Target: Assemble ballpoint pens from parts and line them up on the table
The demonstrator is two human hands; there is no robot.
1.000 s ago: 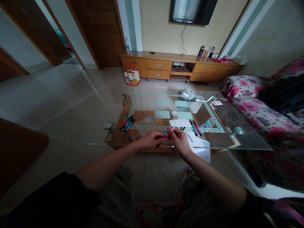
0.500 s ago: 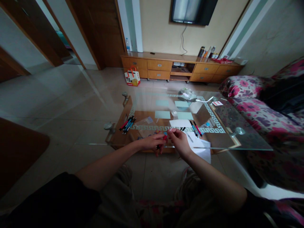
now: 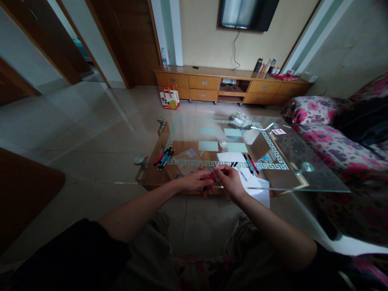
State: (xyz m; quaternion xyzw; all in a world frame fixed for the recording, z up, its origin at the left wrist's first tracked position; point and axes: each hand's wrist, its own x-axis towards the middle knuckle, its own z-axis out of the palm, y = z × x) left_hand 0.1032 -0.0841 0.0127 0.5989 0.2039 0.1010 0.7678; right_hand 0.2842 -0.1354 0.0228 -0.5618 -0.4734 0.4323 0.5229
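Observation:
My left hand is closed around a red pen, dark toward its lower end, above the near edge of the glass table. Right beside it, my right hand pinches at the pen's upper end. A small pale tip shows at those fingers; what it belongs to is too small to make out. White paper sheets lie to the right of my hands, with a slim grey pen on them. Two short black pieces lie just beyond my right hand.
A bunch of pens lies at the left of the glass table; another pen group lies on the right. A clear plastic sleeve and a crumpled plastic bag are on the table. A flowered sofa borders the right.
My hands stay together at the red pen, with only slight finger shifts. The whole view has moved a little; the things on the table keep their places.

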